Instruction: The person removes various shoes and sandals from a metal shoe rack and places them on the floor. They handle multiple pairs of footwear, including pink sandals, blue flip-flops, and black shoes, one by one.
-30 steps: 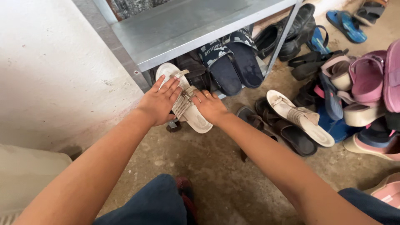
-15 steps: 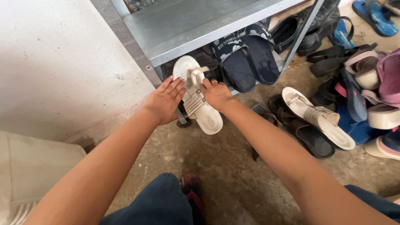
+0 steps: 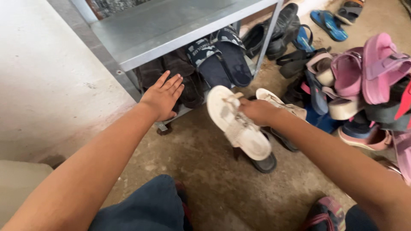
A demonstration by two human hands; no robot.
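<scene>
The fingers [image 3: 173, 82] of the left hand [image 3: 162, 96] are spread flat and open, laid against dark shoes [image 3: 188, 83] at the front of the lower shelf, left of the frame's centre; nothing is gripped by them. The fingers of the right hand [image 3: 257, 110] are closed around a white sandal [image 3: 237, 124] at its strap, near the centre of the frame. The sandal is held tilted, with its toe end toward the upper left and its heel end toward the lower right, above the concrete floor [image 3: 205, 171] and just in front of the rack. A second pale sandal [image 3: 280, 105] is seen just behind the right hand, and a dark sandal [image 3: 265, 162] is partly covered beneath the held one.

A grey metal shelf [image 3: 171, 25] is seen across the upper middle of the frame. A pair of dark blue slides [image 3: 222, 60] is stored beneath it, to the right of the left hand. At the right edge, a heap of pink sandals [image 3: 368, 68] is piled on other footwear. Blue flip-flops [image 3: 327, 23] are seen in the upper right, and black shoes [image 3: 278, 30] beside the shelf's leg. A pale wall [image 3: 47, 77] fills the upper left.
</scene>
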